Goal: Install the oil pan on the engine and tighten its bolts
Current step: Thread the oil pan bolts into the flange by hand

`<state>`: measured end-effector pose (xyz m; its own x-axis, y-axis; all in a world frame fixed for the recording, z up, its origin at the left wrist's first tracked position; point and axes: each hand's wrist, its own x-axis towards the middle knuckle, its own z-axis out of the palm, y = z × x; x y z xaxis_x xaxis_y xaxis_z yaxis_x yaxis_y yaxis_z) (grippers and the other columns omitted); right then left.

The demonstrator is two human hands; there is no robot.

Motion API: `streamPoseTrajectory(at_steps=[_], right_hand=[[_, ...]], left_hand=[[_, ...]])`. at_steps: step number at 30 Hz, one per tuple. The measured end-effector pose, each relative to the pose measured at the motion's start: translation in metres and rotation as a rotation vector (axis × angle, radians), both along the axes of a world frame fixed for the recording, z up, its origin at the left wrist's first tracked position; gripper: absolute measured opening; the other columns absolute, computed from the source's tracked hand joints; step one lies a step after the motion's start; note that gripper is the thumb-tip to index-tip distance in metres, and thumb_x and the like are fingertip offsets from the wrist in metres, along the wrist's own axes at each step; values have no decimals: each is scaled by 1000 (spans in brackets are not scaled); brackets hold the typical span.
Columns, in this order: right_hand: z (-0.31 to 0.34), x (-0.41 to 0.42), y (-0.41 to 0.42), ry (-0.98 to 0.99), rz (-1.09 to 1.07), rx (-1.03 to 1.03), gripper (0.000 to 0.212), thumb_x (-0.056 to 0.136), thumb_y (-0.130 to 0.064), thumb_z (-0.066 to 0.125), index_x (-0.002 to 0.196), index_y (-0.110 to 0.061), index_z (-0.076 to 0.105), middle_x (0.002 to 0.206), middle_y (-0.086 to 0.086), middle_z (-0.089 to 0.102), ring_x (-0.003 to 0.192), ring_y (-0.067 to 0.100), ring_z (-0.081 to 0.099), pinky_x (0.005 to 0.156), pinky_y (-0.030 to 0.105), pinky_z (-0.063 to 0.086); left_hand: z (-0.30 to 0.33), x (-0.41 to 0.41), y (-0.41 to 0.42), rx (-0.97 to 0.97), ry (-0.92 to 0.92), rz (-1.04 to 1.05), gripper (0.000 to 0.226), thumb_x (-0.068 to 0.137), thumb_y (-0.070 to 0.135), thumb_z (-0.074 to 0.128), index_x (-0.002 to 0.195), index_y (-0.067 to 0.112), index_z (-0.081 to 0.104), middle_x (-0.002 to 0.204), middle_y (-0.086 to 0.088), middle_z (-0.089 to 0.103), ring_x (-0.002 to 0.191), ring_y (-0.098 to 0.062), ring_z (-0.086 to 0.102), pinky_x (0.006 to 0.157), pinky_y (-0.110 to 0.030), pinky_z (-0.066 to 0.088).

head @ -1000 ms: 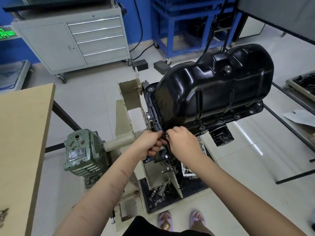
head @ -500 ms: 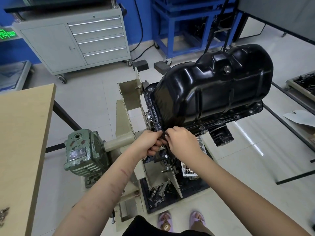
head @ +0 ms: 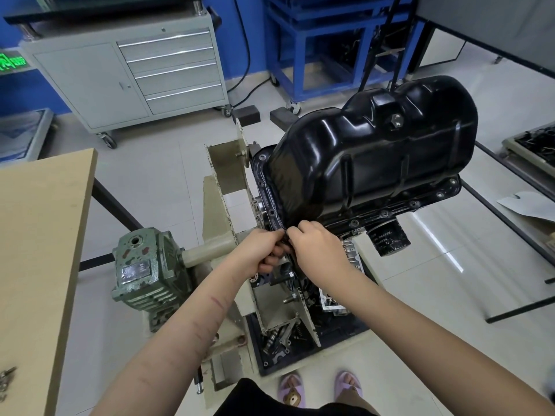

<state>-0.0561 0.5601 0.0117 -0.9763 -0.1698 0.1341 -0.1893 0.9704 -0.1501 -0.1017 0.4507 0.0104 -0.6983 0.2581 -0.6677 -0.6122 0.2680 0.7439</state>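
A glossy black oil pan (head: 375,163) sits upside-up on the engine (head: 330,289), which hangs on a beige stand (head: 228,187). Bolts show along the pan's flange (head: 420,202) on the right side. Both hands meet at the flange's near-left corner. My left hand (head: 261,250) has its fingers curled against that corner. My right hand (head: 318,247) pinches at the same spot, fingertips touching the flange edge. What the fingers hold is hidden between the two hands. A black oil filter (head: 387,235) hangs below the flange.
A green gearbox (head: 147,271) drives the stand on the left. A wooden table (head: 36,253) with small bolts (head: 6,382) at its edge stands at far left. A grey drawer cabinet (head: 135,73) and blue frame (head: 318,46) stand behind. A parts tray (head: 534,145) is at right.
Almost nothing differs; both hands stay pressed at the pan's near-left corner with only slight finger shifts.
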Motion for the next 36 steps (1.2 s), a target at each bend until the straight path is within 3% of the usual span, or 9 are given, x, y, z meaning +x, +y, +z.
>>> streamPoseTrajectory(at_steps=[5, 10, 16, 19, 23, 28, 30, 33, 36], right_hand=[[-1, 2, -1, -46, -18, 26, 21, 94, -9, 40, 112, -7, 51, 114, 8, 51, 110, 23, 45, 76, 29, 41], [14, 3, -8, 115, -64, 126, 36, 29, -17, 90, 46, -15, 59, 47, -2, 53, 44, 13, 55, 33, 16, 33], [12, -3, -10, 89, -136, 258, 43, 34, -43, 89, 42, -19, 55, 38, -6, 48, 32, 5, 48, 33, 13, 28], [18, 0, -8, 64, -96, 237, 31, 48, -35, 87, 55, -18, 62, 51, -3, 56, 45, 8, 57, 35, 16, 33], [8, 0, -4, -127, 9, 144, 23, 93, -10, 40, 115, -6, 48, 112, 9, 51, 108, 25, 49, 72, 32, 44], [11, -4, -5, -160, -21, 139, 21, 94, -6, 35, 110, -5, 48, 112, 9, 54, 109, 26, 50, 75, 33, 44], [13, -5, -6, -83, -24, 218, 15, 90, -13, 48, 100, -5, 55, 102, 8, 60, 99, 23, 58, 67, 30, 46], [21, -4, -10, -24, -73, 296, 33, 39, -29, 88, 52, -16, 60, 49, -3, 57, 45, 8, 58, 34, 16, 35], [18, -4, -9, 25, -81, 239, 40, 32, -31, 92, 46, -16, 57, 43, -4, 52, 38, 7, 53, 30, 15, 30]], left_hand=[[-1, 0, 0, 13, -3, 11, 44, 99, 27, 39, 59, 9, 46, 34, 8, 31, 26, -4, 21, 33, -7, 13], [-1, -1, -1, 12, -4, 9, 45, 99, 27, 40, 57, 10, 45, 34, 8, 32, 26, -4, 20, 34, -7, 12], [-1, -1, -1, 14, -4, -1, 45, 99, 27, 39, 57, 11, 43, 34, 8, 32, 26, -4, 20, 33, -6, 12], [-1, -1, 0, 13, -9, -1, 44, 99, 27, 39, 58, 11, 44, 34, 9, 31, 26, -3, 20, 33, -6, 12], [-1, -1, -1, 17, -4, -3, 42, 98, 25, 40, 57, 14, 39, 35, 8, 31, 27, -4, 20, 35, -6, 12], [-1, -1, -1, 18, -6, 1, 46, 98, 27, 41, 54, 13, 42, 36, 7, 31, 27, -4, 20, 34, -6, 13], [-1, -1, -1, 16, -4, -3, 46, 98, 27, 40, 55, 13, 42, 36, 7, 31, 27, -4, 20, 34, -6, 12], [0, 0, -1, 19, -4, -3, 44, 98, 25, 40, 55, 13, 41, 36, 8, 32, 27, -4, 21, 34, -6, 12], [0, -1, -1, 22, -6, -1, 44, 98, 25, 39, 56, 13, 41, 36, 8, 32, 27, -4, 20, 34, -7, 12]])
